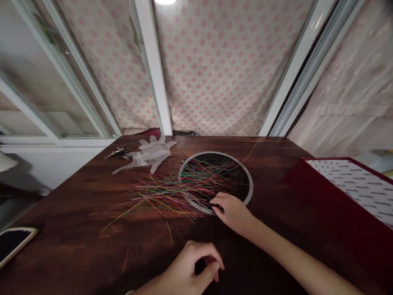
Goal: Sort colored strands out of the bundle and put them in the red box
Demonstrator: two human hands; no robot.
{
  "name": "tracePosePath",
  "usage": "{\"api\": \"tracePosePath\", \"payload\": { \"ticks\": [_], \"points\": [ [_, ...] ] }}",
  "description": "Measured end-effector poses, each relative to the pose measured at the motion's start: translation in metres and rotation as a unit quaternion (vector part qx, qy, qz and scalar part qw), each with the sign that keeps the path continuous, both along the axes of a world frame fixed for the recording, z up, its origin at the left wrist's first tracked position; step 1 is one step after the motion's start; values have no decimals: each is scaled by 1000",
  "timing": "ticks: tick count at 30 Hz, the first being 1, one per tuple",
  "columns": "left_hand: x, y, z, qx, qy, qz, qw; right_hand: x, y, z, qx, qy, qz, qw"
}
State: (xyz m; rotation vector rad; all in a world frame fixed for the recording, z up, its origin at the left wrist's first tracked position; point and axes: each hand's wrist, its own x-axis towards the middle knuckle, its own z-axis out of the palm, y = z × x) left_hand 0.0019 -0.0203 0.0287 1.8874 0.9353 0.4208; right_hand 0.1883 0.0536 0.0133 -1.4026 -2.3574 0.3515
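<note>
A loose pile of thin coloured wires (159,190) in red, green, yellow and white lies across a round black disc with a pale grey rim (250,180) and spills leftward onto the dark wood table (92,250). My right hand (231,211) is over the near right rim, fingers bent in a pinch at the edge of the pile; what its fingertips hold, if anything, is too small to name. Nearer to me, my left hand (196,266) hovers with thumb and fingers curled together; nothing I can name shows in its pinch.
Crumpled clear plastic gloves (150,153) lie at the back left beside keys (119,152). At the left edge is a phone (15,243). A dark red box (331,213) with a patterned white top stands on the right. Behind the table are framed glass panels and a dotted curtain (215,73).
</note>
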Motion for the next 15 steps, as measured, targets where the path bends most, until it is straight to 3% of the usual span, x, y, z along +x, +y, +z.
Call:
{"api": "tracePosePath", "payload": {
  "ticks": [5, 9, 12, 15],
  "points": [
    [0, 0, 0, 44, -24, -4, 999, -13, 14, -21, 17, 11, -17, 1000],
    [1, -1, -11, 99, -43, 8, 994, -4, 13, -17, 38, 58, -33, 997],
    [-1, 3, -22, 209, -35, 56, 976, 8, 5, -7, 57, 114, -57, 990],
    [-7, 13, -29, 351, 32, 102, 930, 24, -3, 4, 74, 165, -92, 979]
  ]
}}
